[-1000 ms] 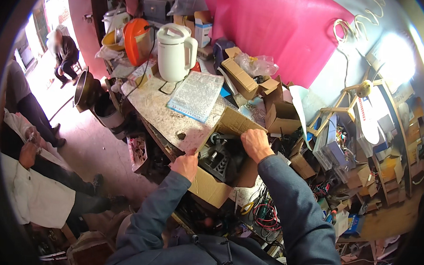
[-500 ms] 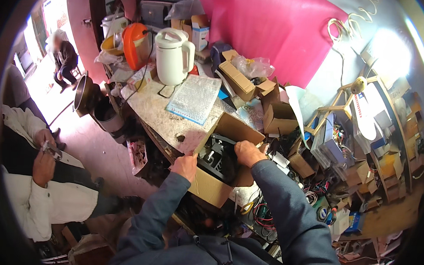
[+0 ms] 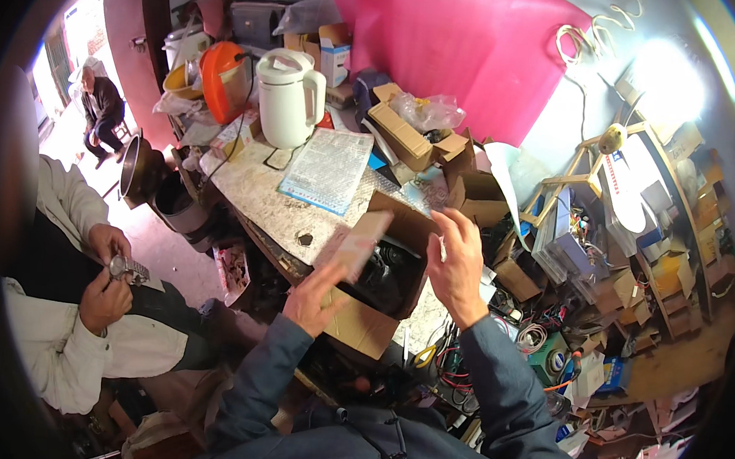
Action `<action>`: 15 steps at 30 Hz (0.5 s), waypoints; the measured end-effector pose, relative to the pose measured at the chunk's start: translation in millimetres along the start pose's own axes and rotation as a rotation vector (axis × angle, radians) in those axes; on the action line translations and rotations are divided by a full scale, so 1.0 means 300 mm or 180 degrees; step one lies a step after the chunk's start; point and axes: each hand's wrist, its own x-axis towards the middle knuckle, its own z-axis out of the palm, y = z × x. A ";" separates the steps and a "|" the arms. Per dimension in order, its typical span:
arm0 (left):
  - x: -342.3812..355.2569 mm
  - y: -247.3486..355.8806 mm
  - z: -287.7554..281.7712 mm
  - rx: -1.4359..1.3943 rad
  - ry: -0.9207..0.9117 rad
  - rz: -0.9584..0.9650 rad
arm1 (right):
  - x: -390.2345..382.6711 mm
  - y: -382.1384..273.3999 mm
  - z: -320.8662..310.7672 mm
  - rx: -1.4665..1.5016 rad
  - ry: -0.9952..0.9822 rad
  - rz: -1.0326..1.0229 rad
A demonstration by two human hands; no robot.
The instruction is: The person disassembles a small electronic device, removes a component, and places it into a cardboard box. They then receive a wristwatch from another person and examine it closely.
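An open cardboard box [image 3: 360, 326] stands at the worktable's edge in front of me, its near flap folded outward. Inside it sits a dark metal device [image 3: 380, 266], partly in shadow. At the box's left side, my left hand [image 3: 312, 300] has its fingers stretched against or beside a raised, motion-blurred flap [image 3: 359, 244], thumb apart. Over the box's right edge my right hand [image 3: 458, 269] is lifted, fingers apart and slightly bent, holding nothing.
On the worktable [image 3: 259, 201] are a white jug-shaped appliance [image 3: 287, 97] and a printed sheet [image 3: 329, 167]. Cables [image 3: 452, 366] and pliers [image 3: 424, 357] lie right of the box. At left, a person's hands hold a wristwatch [image 3: 127, 268]. Another person [image 3: 101, 111] sits farther back.
Both my hands have let go of the box's sides. The right hand has risen, its fingers spreading. The left flap now stands up, blurred. The nearby person's hands have shifted right.
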 end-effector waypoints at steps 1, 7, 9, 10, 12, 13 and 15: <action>-0.003 0.003 0.005 0.0558 -0.0231 0.0305 | -0.036 0.032 -0.017 0.0389 0.0003 0.0315; -0.021 -0.009 -0.003 -0.0085 -0.0256 -0.0074 | -0.295 0.071 0.013 0.1076 -0.0674 0.1049; -0.060 -0.077 0.017 -0.1129 0.0497 -0.0666 | -0.343 0.030 0.001 0.1339 -0.0884 0.1278; -0.078 -0.104 0.020 -0.1648 0.0865 -0.1005 | -0.363 -0.003 -0.006 0.1882 -0.0881 0.1644; -0.085 -0.130 0.007 -0.2589 0.0729 -0.1601 | -0.424 -0.020 -0.005 0.1935 -0.1045 0.1787; -0.103 -0.158 0.017 -0.2470 0.0555 -0.1645 | -0.453 -0.037 -0.004 0.1426 -0.1180 0.1592; -0.133 -0.197 0.056 -0.2647 0.0170 -0.1778 | -0.491 -0.076 0.013 0.0916 -0.1551 0.1584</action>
